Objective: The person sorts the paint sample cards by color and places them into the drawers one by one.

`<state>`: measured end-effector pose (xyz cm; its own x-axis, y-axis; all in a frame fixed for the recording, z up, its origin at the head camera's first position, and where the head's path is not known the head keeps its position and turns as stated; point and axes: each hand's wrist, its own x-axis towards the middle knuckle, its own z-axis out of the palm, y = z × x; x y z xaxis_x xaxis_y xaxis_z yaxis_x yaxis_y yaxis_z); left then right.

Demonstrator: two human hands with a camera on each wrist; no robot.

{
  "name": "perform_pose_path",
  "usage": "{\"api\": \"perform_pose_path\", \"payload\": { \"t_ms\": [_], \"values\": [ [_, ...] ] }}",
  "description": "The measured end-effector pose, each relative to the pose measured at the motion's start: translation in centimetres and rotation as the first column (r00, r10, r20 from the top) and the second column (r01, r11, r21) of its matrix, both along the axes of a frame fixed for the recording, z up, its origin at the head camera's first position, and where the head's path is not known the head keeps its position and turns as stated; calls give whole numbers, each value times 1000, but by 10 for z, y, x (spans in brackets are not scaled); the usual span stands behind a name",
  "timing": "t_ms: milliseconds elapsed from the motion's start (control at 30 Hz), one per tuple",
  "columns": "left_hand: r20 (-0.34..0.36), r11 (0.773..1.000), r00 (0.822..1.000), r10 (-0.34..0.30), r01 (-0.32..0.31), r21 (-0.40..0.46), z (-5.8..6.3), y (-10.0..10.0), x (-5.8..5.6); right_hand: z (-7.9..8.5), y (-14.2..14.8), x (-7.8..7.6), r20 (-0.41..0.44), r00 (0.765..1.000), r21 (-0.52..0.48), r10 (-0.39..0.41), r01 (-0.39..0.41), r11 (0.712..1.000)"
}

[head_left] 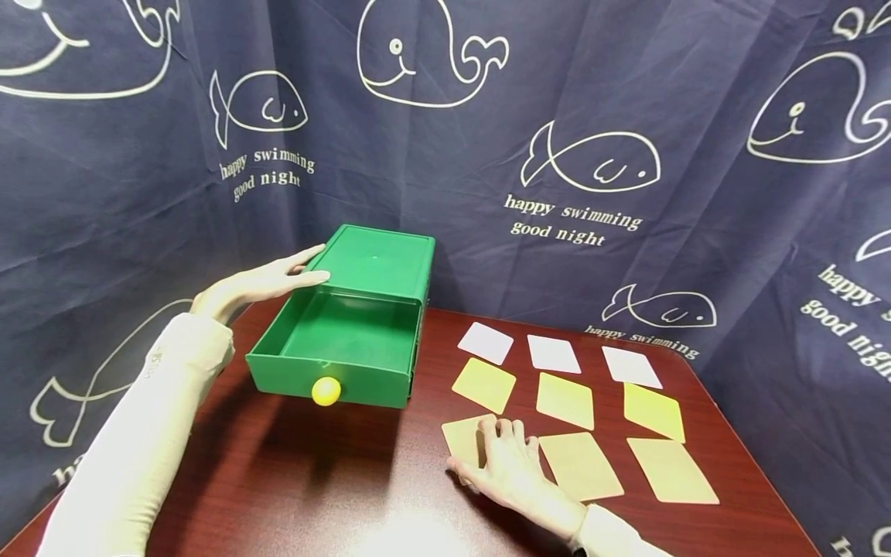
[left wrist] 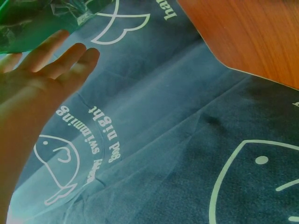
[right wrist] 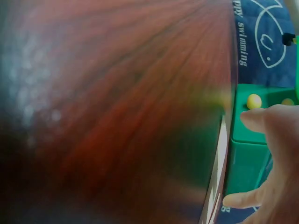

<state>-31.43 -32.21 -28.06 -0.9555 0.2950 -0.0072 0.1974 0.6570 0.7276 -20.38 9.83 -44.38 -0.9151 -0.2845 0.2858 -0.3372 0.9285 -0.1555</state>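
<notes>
Green box point(head_left: 376, 259), yellow-knobbed drawer point(head_left: 288, 375) out — left hand point(head_left: 267, 280) splayed at box's 9 o'clock, right hand point(head_left: 511, 468) spread wide over tan card point(head_left: 460, 435), box's 4–5 o'clock.

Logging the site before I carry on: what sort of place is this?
Probably a makeshift filming or test corner: a dark-blue fabric curtain printed with white whales and fish hangs behind a glossy red-brown table, where white, yellow and tan squarish cards lie in three rows.

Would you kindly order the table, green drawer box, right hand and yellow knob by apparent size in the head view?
Largest to smallest:
1. Table
2. Green drawer box
3. Right hand
4. Yellow knob
</notes>
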Motion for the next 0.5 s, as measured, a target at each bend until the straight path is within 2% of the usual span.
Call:
{"api": "perform_pose_path", "payload": {
  "t_ms": [233,433,500],
  "values": [
    [15,1000,1000,-2,2,14,-1,1,1,-4,-2,-6,-54,997,117,-63,69,991],
    [-43,1000,999,-19,18,-24,0,-1,-1,2,-3,-9,12,994,177,-108,104,979],
    [-43,999,999,-22,20,-29,0,-2,-1,3,-4,-10,27,993,190,-111,104,976]
  ]
}}
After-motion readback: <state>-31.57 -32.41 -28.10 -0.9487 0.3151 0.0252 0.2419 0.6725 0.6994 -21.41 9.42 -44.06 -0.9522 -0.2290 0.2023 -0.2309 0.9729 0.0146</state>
